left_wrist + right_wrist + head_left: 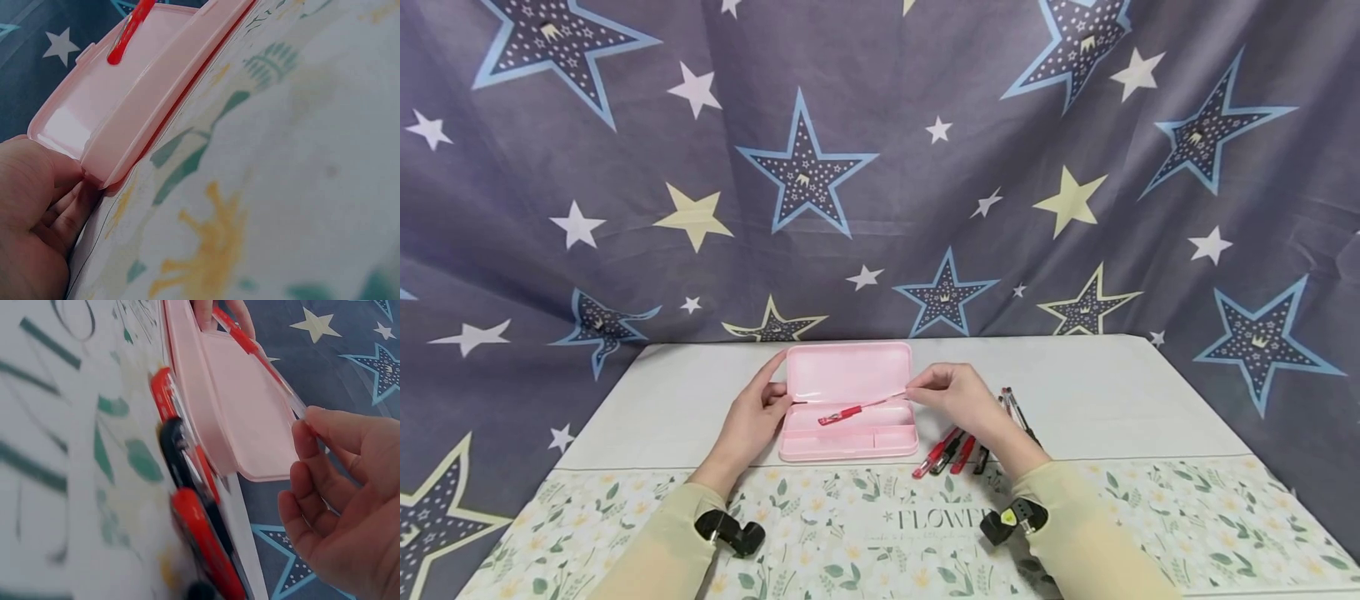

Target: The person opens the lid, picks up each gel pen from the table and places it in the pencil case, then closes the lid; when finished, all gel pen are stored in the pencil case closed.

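Note:
A pink pencil case (838, 372) stands on the table with its lid raised, its divided lower tray facing me. My left hand (749, 423) holds the case at its left side near the hinge, with thumb and fingers at the corner in the left wrist view. Between thumb and index finger, my right hand (964, 402) pinches the clear end of a red-capped gel pen (239, 332). That pen slants over the tray, its red cap pointing left. Beneath it, no other pen shows in the tray.
Several red and black gel pens (934, 454) lie in a loose bunch right of the case, partly hidden under my right hand and forearm. A flower-printed cloth (820, 533) covers the table's near part. Behind the table hangs a star-patterned curtain (880, 192).

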### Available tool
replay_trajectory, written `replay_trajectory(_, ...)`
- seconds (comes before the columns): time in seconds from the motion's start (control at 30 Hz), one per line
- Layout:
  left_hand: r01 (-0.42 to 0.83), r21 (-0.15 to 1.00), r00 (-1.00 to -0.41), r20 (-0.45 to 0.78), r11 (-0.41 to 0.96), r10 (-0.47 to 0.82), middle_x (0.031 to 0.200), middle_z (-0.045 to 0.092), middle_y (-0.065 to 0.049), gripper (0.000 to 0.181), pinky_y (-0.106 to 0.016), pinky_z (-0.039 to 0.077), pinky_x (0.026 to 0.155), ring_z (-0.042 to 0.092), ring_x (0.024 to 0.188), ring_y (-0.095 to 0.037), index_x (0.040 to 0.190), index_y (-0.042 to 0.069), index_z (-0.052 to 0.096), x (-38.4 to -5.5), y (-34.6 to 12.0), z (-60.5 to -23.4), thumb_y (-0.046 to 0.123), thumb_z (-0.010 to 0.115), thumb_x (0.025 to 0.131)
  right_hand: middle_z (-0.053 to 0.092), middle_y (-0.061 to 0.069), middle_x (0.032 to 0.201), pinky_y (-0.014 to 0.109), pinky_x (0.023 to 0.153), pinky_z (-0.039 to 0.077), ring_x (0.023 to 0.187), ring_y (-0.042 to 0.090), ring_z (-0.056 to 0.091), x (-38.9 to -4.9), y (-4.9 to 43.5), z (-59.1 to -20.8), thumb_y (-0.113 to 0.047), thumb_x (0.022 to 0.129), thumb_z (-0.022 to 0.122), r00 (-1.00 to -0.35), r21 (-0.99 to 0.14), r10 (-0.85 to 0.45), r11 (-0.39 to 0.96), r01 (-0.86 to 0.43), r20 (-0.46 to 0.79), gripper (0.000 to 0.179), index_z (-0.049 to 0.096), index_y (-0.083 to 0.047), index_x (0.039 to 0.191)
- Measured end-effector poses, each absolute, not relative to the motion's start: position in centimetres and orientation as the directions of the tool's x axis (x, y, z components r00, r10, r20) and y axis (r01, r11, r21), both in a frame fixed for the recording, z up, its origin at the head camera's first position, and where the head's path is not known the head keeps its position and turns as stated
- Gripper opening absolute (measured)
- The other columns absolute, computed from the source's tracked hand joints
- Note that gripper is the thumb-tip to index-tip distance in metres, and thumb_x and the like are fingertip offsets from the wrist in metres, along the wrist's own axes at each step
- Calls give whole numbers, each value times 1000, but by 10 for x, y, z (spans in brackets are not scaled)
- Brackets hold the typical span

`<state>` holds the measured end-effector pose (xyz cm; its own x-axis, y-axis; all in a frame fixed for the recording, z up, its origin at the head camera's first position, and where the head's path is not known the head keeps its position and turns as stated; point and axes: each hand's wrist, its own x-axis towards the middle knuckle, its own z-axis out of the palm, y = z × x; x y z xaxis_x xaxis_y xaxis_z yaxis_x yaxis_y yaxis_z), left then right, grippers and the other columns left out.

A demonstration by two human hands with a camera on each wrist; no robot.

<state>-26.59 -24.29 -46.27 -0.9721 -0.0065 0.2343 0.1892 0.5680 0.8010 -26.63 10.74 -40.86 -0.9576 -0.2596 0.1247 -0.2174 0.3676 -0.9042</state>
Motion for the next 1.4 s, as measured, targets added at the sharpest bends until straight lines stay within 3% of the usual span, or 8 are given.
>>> replay_trajectory(0.37,186,811,-973,231,554,-11,117,76,-12,76,-26,51,89,66,104,-22,174,27,37,-266,-244,-464,3,66,109,80,-1,89,29,80,55,84,12,71,-271,83,-419,-11,97,86,-965,-911,-227,357,-206,129,5,85,-7,92)
replay_trajectory(0.63,188,813,-972,233,551,-13,117,76,-12,75,-25,51,89,66,103,-21,174,27,37,-265,-243,-464,3,66,109,77,-5,82,30,71,51,73,11,63,-272,73,-425,-12,97,86,-956,-856,-256,454,-247,140,10,83,-12,88)
replay_trajectory(1.0,188,811,-971,238,554,-18,116,76,-12,76,-28,52,90,66,103,-21,174,28,37,-265,-242,-465,2,66,109,71,-12,75,34,74,51,70,8,63,-272,72,-428,-15,93,90,-938,-737,-296,591,-328,180,22,75,-19,78)
replay_trajectory(1.4,175,813,-974,225,556,-22,117,76,-11,76,-28,52,88,66,102,-20,174,29,37,-263,-241,-462,3,66,109,70,-14,75,39,80,51,73,8,61,-275,70,-428,-16,91,93,-931,-657,-308,663,-359,198,22,76,-21,78)
